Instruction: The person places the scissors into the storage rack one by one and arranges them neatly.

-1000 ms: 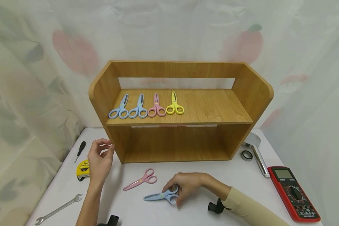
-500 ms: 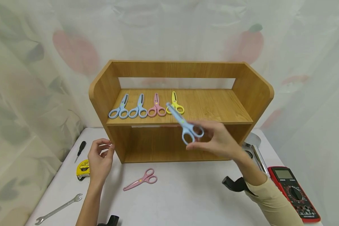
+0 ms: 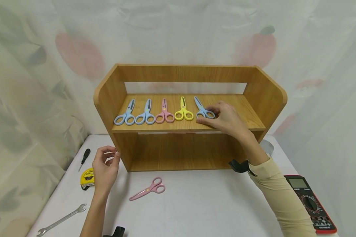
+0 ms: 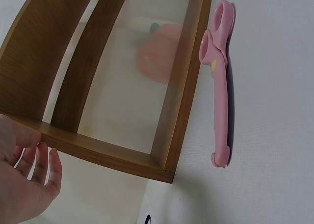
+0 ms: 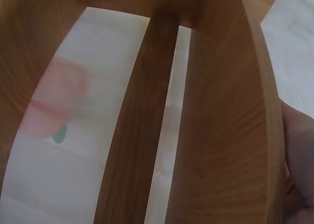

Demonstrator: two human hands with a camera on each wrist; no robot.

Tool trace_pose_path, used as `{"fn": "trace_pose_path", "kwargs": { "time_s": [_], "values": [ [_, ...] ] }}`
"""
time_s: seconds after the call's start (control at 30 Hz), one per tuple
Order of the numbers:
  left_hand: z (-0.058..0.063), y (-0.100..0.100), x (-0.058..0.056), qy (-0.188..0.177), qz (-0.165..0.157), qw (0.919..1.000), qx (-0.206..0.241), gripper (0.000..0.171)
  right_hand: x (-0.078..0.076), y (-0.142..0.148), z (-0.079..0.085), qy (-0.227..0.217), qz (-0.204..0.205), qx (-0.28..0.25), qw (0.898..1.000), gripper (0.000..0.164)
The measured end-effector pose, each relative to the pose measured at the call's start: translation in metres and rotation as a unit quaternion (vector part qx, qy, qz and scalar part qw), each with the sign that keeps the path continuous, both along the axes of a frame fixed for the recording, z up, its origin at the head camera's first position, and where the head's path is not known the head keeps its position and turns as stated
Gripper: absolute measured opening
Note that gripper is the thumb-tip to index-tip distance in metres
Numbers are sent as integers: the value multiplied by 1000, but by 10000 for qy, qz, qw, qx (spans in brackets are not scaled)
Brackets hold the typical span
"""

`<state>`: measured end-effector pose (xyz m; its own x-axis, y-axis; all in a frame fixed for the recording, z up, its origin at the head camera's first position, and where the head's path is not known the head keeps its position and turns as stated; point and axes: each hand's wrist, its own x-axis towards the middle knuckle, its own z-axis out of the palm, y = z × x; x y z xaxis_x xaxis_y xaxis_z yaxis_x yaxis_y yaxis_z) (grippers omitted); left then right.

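Note:
On the upper board of a wooden shelf [image 3: 178, 166], my right hand [image 3: 226, 118] pinches the handle loops of light blue scissors [image 3: 200, 106], whose blades point to the back. To their left lie yellow scissors [image 3: 182, 104], pink scissors [image 3: 164, 107] and two more blue pairs in a row. My left hand [image 3: 106, 168] holds the front edge of the shelf's left side panel, fingers curled and thumb at the edge. In the right wrist view the board hides the scissors and most of the right hand [image 5: 300, 140]. Another pair of pink scissors [image 4: 221, 96] lies on the table before the shelf.
A screwdriver [image 3: 84, 157], a yellow tape measure [image 3: 87, 177] and a wrench [image 3: 62, 220] lie left of the shelf. A red multimeter [image 3: 311, 204] is on the right, partly behind the right sleeve. A patterned curtain [image 3: 178, 33] hangs behind.
My right hand has lifted the blue scissors from the table and brought them up to the upper board, right of the yellow scissors. My left hand has stayed at the side panel.

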<state>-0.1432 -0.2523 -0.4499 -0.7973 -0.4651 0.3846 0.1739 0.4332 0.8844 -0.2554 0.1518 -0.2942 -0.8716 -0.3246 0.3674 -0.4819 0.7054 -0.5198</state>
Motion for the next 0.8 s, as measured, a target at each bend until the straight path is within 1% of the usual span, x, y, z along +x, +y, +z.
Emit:
{"fn": "trace_pose_path", "kwargs": {
  "time_s": [0.13,0.3,0.37,0.43,0.5,0.6,0.67,0.73,0.8],
  "values": [
    [1,1,1,19,-38,10000,23,29,0,0,-1,49,-40,-227,9997,52],
    [1,1,1,7,-47,10000,19,29,7,7,-2,55,152,-606,9980,45],
    [0,0,1,2,-35,10000,14,29,12,9,-4,148,233,-787,9965,45],
    [0,0,1,6,-26,10000,17,29,18,9,-7,359,376,-996,9937,44],
    [-1,0,1,8,-18,10000,16,29,27,8,-11,619,643,-1266,9879,42],
    [-1,0,1,27,-15,10000,19,29,41,2,-21,905,1141,-1633,9758,40],
    [-1,0,1,48,-20,10000,17,29,50,-4,-28,1073,1407,-1762,9683,39],
    [0,0,0,73,-37,10000,16,29,57,-11,-37,1139,1652,-1877,9615,38],
    [0,0,0,98,-61,9999,18,29,62,-19,-49,1192,1836,-1857,9579,39]
  ]
}}
